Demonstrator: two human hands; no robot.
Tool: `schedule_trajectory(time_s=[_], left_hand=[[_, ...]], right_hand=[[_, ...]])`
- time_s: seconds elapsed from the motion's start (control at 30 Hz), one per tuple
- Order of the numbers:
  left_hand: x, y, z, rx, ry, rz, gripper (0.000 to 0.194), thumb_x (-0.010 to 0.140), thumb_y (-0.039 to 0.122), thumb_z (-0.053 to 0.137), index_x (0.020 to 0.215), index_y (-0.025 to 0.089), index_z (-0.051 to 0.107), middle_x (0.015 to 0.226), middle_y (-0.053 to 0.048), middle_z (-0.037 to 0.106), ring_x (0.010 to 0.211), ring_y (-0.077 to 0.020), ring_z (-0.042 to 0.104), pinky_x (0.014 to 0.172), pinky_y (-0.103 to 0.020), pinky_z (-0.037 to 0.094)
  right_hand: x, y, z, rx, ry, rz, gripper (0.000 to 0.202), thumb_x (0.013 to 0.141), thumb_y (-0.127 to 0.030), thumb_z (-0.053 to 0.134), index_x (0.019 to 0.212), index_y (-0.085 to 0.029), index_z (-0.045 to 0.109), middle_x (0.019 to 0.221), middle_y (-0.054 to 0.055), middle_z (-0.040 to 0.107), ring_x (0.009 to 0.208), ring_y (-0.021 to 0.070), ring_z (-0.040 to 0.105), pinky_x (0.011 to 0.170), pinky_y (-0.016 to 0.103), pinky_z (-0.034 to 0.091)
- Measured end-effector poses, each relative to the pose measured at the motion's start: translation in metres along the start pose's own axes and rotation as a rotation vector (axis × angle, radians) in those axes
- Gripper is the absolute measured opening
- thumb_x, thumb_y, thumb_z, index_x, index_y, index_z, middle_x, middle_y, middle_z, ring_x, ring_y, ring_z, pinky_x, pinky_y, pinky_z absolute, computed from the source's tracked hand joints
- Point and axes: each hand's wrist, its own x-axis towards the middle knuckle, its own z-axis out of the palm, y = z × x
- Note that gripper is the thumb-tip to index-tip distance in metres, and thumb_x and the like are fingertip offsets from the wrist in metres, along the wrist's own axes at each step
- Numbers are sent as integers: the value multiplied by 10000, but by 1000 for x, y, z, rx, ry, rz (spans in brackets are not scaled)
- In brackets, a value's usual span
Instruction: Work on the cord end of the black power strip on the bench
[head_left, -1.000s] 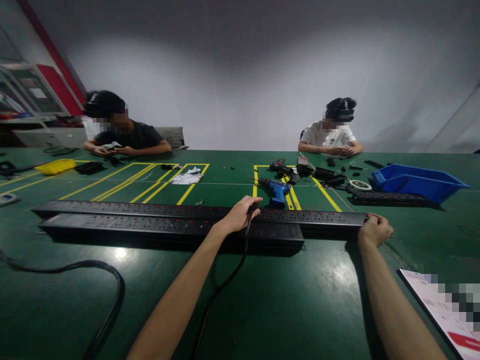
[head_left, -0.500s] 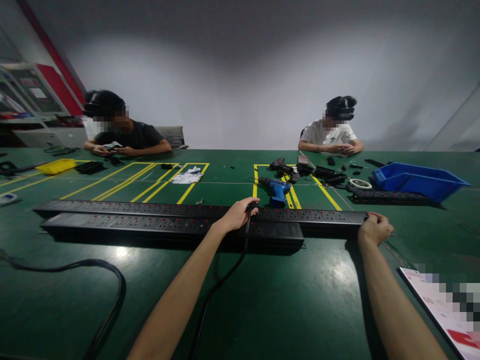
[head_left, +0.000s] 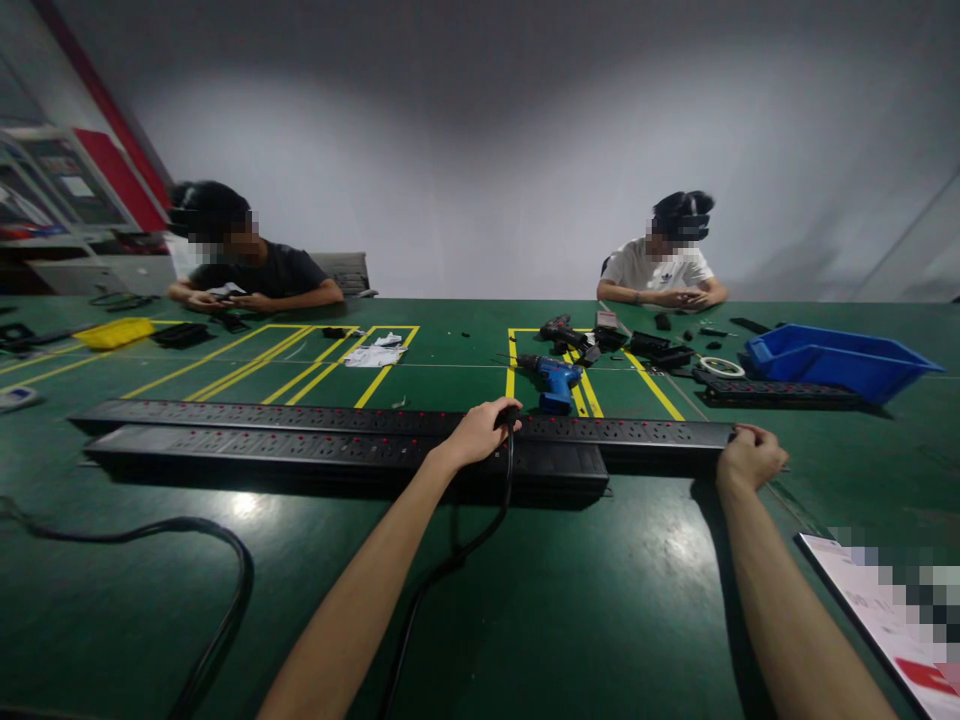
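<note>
Right, from my end of the feed this looks partway through. The long power strip (head_left: 630,433) lies across the green table (head_left: 600,600), with the shorter power strip (head_left: 300,450) parallel on its six o'clock side, both sockets-up. My left hand (head_left: 476,435) is over the long strip, near the middle of my view, pinching what looks like the black plug (head_left: 508,415) of a cord (head_left: 511,480) that drops away toward seven o'clock. So the strips are laid out and the plug is up at the sockets; whether its prongs are in one I can't tell, as my fingers cover it, and my grip on it is yet to be released. At about three o'clock from there, my right hand (head_left: 750,460) touches the long strip's end, fingers curled close together; I can't tell whether it pinches the end or only steadies it, since the thumb's contact is hidden. The blue drill (head_left: 556,382) sits just beyond the strip at one o'clock from my left hand, the blue bin (head_left: 847,358) out toward two o'clock, and a second black cord (head_left: 244,570) lies over at eight. Compared with half a second ago, my left fingers and the plug have edged slightly toward three o'clock, and the cord's hanging part has swung the same way. My right hand and both strips look unmoved.
</note>
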Motion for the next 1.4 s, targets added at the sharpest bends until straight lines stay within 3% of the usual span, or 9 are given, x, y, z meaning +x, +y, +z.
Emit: schedule_trajectory(time_s=[0.3,0.57,1.03,1.1,1.17,1.27,1.4], left_hand=[[-3,-4,8,15,46,-23,364,845,316,660,1204,250,649,1109,-62,705,1051,-228,646,957,-380,493],[-5,0,7,37,56,42,347,838,309,662,1180,252,661,1128,-56,706,1072,-234,634,974,-385,480],[-4,-2,4,68,18,-32,388,824,366,683,1200,270,671,1126,-78,698,1073,-253,640,971,-417,486],[-3,-4,4,59,13,-39,397,816,365,694,1201,269,674,1133,-80,694,1079,-254,634,972,-418,484],[-3,-5,5,44,38,-26,391,798,342,712,1179,257,687,1139,-80,689,1102,-255,616,981,-416,478],[-2,-7,7,22,88,20,364,770,297,734,1128,237,709,1115,-70,691,1115,-250,593,994,-413,466],[-1,-9,9,1,84,32,338,769,285,732,1104,241,716,1068,-58,700,1061,-239,610,971,-406,474]], right_hand=[[-2,-1,-1,-9,-11,17,264,779,-264,494,952,-182,676,965,85,488,1005,257,478,973,346,354],[-4,-1,-3,6,-14,-21,269,762,-252,505,955,-176,677,951,78,489,1010,248,486,978,340,360],[-13,-7,-4,-12,2,14,274,747,-261,513,961,-188,669,1112,123,515,1105,276,494,1010,384,320],[-24,-16,-6,-71,69,-50,290,749,-265,511,988,-202,663,1229,135,493,1198,297,451,1044,441,262],[-37,-27,-7,-113,100,-233,310,752,-256,515,1027,-215,651,1322,123,463,1271,304,397,1070,488,196],[-54,-43,-7,-138,-33,-541,229,791,-247,495,958,-209,647,1282,100,512,1270,290,390,1070,513,151],[-76,-59,-1,-161,-232,-770,178,840,-276,484,894,-203,637,1106,84,597,1145,267,466,1047,496,166]])
